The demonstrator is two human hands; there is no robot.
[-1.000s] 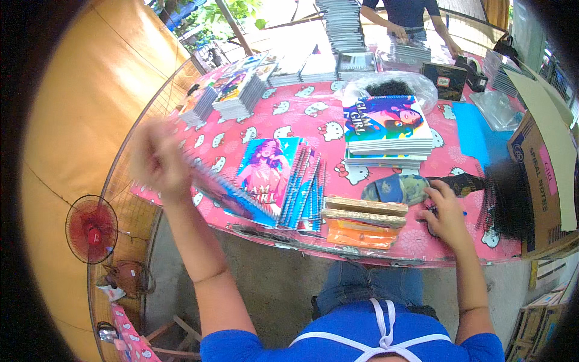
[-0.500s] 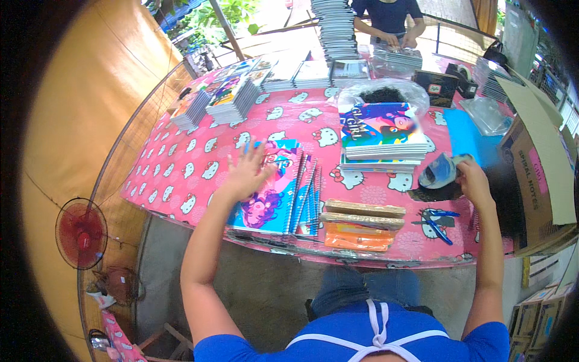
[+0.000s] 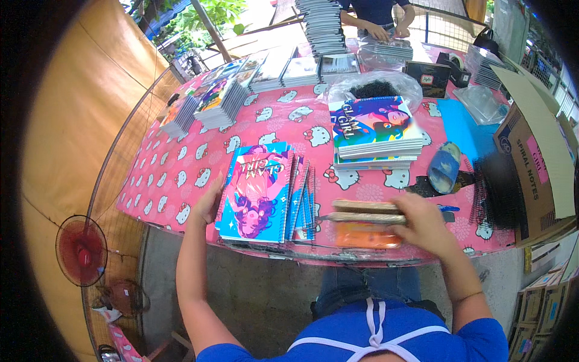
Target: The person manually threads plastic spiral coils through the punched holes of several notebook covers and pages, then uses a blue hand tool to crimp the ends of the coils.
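Observation:
A stack of blue-and-pink spiral notebooks (image 3: pixel 256 193) lies near the table's front edge, its right-hand copies fanned out. My left hand (image 3: pixel 208 202) rests at the stack's left edge, fingers extended along it and partly hidden. My right hand (image 3: pixel 425 223) is closed around the right end of some flat brown-edged blocks (image 3: pixel 368 211), blurred by motion. Just in front of these blocks is an orange packet (image 3: pixel 365 236). Beyond my right hand, a mottled blue slipper-shaped thing (image 3: pixel 444 168) lies on a dark patch. A blue pen (image 3: pixel 447 209) shows partly behind that hand.
More notebooks (image 3: pixel 374 130) are piled at mid-table, before a clear plastic bag (image 3: pixel 407 90). A cardboard box (image 3: pixel 525 163) stands at the right edge. Several book stacks (image 3: pixel 223 102) line the far side, where another person's hands (image 3: pixel 386 31) work. A fan (image 3: pixel 81 250) stands left.
My right hand has let go of the blue slipper-shaped thing and moved left and nearer onto the brown-edged blocks. My left hand has slid off the notebook cover to its left edge.

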